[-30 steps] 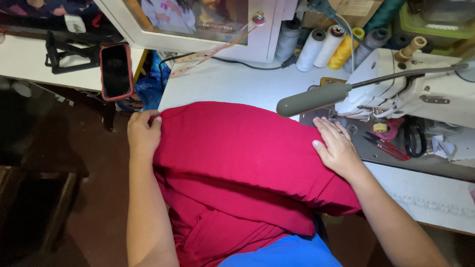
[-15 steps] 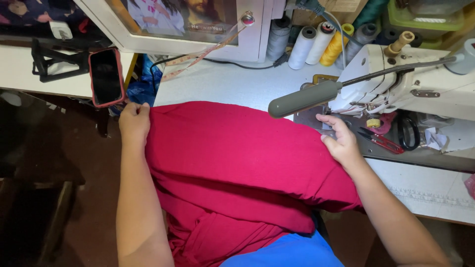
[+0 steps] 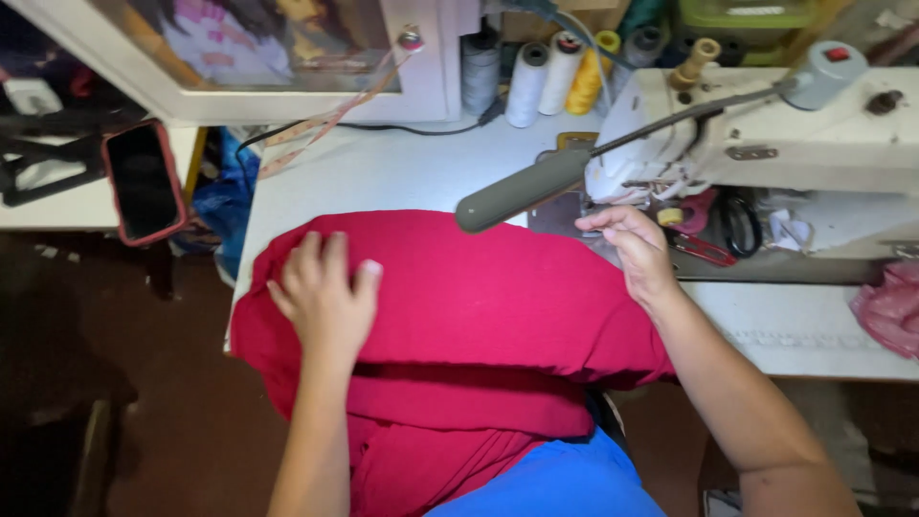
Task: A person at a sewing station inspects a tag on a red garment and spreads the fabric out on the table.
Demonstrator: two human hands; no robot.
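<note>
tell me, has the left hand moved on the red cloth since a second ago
Yes. The left hand has slid from the red cloth's left edge inward, away from the phone, and now lies flat on it.

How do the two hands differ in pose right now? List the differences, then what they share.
The left hand lies flat, palm down, fingers spread on the red fabric; the right hand is raised at the fabric's far edge, fingers curled. The left hand sits near the table's left side; the right hand is beside the sewing machine. Both are bare and at the same fabric.
</note>
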